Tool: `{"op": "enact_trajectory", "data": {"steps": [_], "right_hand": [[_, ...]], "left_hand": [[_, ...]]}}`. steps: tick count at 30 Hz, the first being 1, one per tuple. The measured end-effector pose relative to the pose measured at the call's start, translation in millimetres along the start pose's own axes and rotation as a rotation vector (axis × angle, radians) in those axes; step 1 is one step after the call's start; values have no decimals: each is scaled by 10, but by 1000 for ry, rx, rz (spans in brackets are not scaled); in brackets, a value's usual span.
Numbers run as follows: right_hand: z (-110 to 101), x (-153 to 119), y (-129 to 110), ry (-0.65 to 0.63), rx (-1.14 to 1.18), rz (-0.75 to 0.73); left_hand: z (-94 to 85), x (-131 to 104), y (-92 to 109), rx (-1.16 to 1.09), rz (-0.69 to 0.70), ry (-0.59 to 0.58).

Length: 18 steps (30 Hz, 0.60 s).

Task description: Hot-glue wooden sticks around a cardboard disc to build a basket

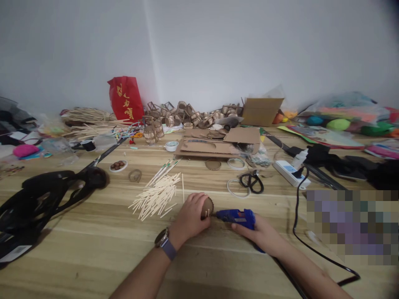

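My left hand (193, 214), with a watch (162, 238) on its wrist, grips a small round cardboard disc (207, 205) with a ridged edge. A few short pale pegs show at the disc's lower part. In my right hand (262, 232) is a blue glue gun (238, 216), its nozzle pointing left and at or very near the disc's edge. Just left of my left hand lies a loose pile of thin wooden sticks (157, 197). Beyond the hands another cardboard disc (213, 165) rests on the table.
Black scissors (254, 182) and white rings (236, 163) lie behind the glue gun. A power strip (289, 173) and black cable (314, 248) are at right. Flat cardboard (202, 148) and small stick baskets (151, 135) stand farther back. A black bag (28, 207) lies left.
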State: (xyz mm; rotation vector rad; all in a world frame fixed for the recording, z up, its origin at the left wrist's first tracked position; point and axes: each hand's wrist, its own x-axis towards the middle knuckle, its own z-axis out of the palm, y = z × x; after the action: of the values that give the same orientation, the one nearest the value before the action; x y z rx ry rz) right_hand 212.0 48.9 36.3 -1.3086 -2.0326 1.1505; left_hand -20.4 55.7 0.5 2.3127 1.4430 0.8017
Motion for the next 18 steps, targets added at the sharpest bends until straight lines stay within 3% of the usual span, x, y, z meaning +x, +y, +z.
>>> {"op": "enact_trajectory", "data": {"steps": [18], "right_hand": [[40,13,-26,-10,-19,-29]], "left_hand": [[8,-8,-12,9,11,10]]}}
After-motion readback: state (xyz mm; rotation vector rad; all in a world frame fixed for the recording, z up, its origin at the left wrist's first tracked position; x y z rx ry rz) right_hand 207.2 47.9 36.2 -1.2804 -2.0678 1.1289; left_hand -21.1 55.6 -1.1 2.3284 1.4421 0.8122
